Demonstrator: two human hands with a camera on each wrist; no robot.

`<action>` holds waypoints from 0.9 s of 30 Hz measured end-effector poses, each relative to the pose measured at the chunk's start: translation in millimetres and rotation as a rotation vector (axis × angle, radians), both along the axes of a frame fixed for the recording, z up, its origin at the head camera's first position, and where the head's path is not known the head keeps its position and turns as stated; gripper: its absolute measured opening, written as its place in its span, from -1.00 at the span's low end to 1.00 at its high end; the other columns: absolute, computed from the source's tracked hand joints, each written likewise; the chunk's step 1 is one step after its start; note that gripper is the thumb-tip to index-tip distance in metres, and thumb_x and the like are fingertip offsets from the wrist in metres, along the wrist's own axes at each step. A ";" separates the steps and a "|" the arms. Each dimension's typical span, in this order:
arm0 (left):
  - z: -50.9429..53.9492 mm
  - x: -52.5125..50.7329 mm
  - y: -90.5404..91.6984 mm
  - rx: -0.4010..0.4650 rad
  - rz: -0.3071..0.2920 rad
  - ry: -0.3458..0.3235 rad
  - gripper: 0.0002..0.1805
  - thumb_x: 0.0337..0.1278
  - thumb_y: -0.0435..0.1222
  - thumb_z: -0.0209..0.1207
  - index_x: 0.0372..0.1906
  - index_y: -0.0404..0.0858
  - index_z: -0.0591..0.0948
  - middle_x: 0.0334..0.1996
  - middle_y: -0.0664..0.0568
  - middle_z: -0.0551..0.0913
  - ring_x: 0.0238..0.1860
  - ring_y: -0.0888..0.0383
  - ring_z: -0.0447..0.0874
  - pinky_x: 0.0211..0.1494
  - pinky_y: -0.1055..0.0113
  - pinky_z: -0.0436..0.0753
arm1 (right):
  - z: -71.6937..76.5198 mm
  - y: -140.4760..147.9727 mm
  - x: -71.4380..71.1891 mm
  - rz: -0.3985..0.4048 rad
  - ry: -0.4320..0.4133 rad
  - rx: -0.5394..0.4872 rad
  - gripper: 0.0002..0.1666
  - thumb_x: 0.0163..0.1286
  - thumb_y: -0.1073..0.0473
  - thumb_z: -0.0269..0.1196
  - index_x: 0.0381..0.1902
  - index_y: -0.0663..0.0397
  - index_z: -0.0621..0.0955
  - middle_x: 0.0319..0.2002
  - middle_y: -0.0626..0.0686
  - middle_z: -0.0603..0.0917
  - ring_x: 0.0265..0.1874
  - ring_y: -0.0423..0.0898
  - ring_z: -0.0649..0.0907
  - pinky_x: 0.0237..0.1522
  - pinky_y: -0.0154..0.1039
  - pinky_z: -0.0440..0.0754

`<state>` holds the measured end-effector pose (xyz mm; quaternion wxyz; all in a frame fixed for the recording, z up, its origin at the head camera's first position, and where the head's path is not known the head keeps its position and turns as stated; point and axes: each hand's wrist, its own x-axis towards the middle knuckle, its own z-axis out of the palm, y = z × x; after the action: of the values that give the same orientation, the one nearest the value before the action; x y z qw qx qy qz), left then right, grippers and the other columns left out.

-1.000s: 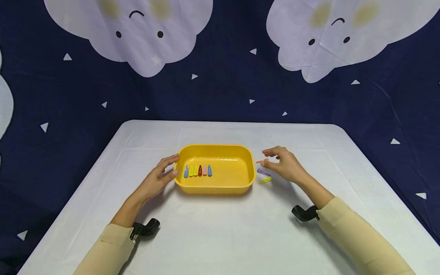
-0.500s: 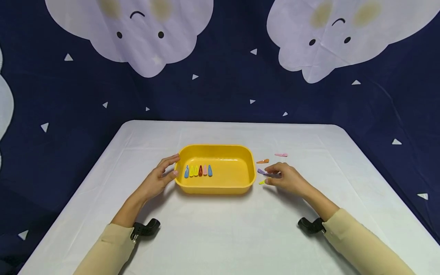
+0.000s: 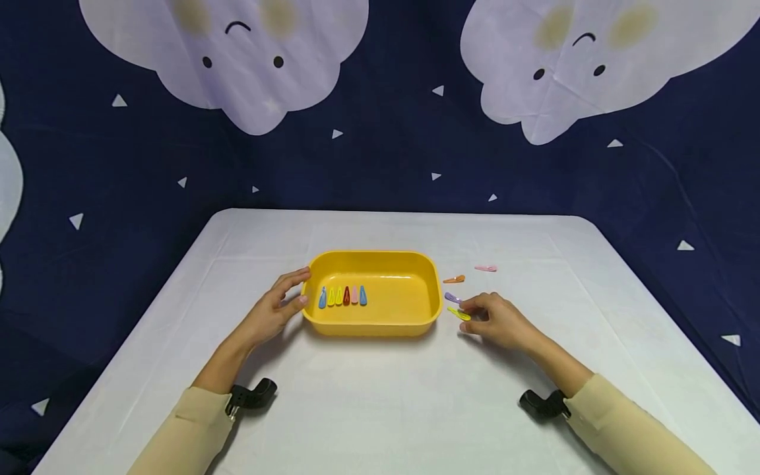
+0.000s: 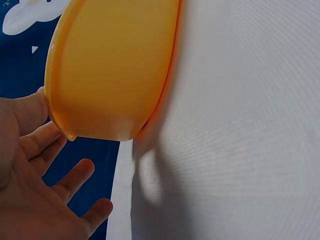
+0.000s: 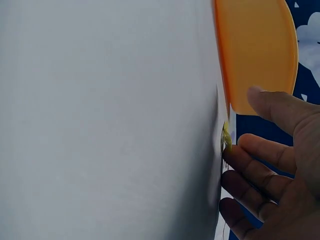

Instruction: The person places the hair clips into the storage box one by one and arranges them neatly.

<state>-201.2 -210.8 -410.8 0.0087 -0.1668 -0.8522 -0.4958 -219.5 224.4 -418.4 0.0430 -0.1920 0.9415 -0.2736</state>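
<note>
In the head view my left hand [image 3: 270,315] touches the left end of the yellow tray [image 3: 371,328] with its fingertips and thumb; the left wrist view shows the other fingers spread. Beside the tray's right end, my right hand [image 3: 501,323] has its thumb and fingers apart at a yellow-green clip [image 3: 460,315]. One fingertip meets that clip [image 5: 226,137] in the right wrist view, while the thumb stands away from it. Just behind lies a purple clip [image 3: 453,297], partly covered by a finger. An orange clip [image 3: 454,279] and a pink clip [image 3: 485,268] lie farther back.
Several clips stand in a row in the tray's left half, among them a red clip [image 3: 347,296] and a blue clip [image 3: 363,296]. A white cloth covers the table [image 3: 380,402]; a dark blue patterned backdrop [image 3: 380,171] rises behind it.
My right hand has moved from the orange clip toward the near side, past the purple clip to the yellow-green one, which now lies at a different angle. My left hand has stayed at the tray.
</note>
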 end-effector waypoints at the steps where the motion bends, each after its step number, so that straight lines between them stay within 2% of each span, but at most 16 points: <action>1: 0.2 0.2 0.1 0.000 -0.001 -0.001 -0.48 0.34 -0.28 0.04 0.34 -0.32 0.30 0.43 -0.15 0.17 0.48 -0.17 0.00 0.40 -0.31 0.00 | -0.6 -0.1 1.0 -0.001 0.001 -0.003 -0.51 0.12 0.02 0.38 0.00 0.11 0.64 -0.08 0.03 0.69 -0.20 -0.12 0.52 -0.12 -0.21 0.49; 11: -0.6 -0.6 0.1 -0.013 0.002 -0.009 -0.49 0.35 -0.26 0.03 0.34 -0.30 0.30 0.44 -0.13 0.17 0.48 -0.16 -0.01 0.40 -0.31 0.00 | -3.0 -2.8 7.0 -0.008 0.030 -0.032 -0.53 0.10 0.04 0.40 -0.02 0.07 0.65 -0.14 -0.01 0.71 -0.18 -0.12 0.55 -0.12 -0.22 0.50; 17: 0.3 0.9 -0.8 -0.017 0.000 -0.012 -0.48 0.35 -0.25 0.03 0.34 -0.31 0.30 0.44 -0.14 0.17 0.48 -0.17 -0.02 0.39 -0.33 -0.01 | -2.1 -2.8 0.3 -0.065 0.086 0.006 -0.49 0.08 0.03 0.41 0.01 0.05 0.64 -0.14 0.01 0.67 -0.18 -0.08 0.50 -0.13 -0.21 0.42; 21: 0.8 0.9 -0.7 -0.012 -0.001 -0.017 -0.48 0.35 -0.25 0.03 0.34 -0.30 0.30 0.44 -0.13 0.17 0.49 -0.16 -0.02 0.40 -0.33 -0.02 | -2.2 -4.5 -5.1 -0.066 0.086 0.037 -0.44 0.05 -0.01 0.42 0.03 0.04 0.63 -0.12 0.02 0.64 -0.18 -0.06 0.44 -0.18 -0.24 0.33; 27: 1.7 0.4 -0.5 -0.012 0.002 -0.020 -0.48 0.35 -0.25 0.03 0.34 -0.30 0.30 0.44 -0.13 0.17 0.49 -0.16 -0.02 0.40 -0.32 -0.02 | -4.5 -5.8 -8.5 -0.060 0.088 0.047 -0.42 0.02 -0.04 0.44 0.02 0.03 0.63 -0.13 0.02 0.63 -0.15 -0.06 0.43 -0.17 -0.22 0.31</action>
<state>-200.8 -211.4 -409.1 -0.0002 -0.1610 -0.8553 -0.4924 -228.1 218.5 -422.9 -0.0024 -0.1745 0.9540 -0.2438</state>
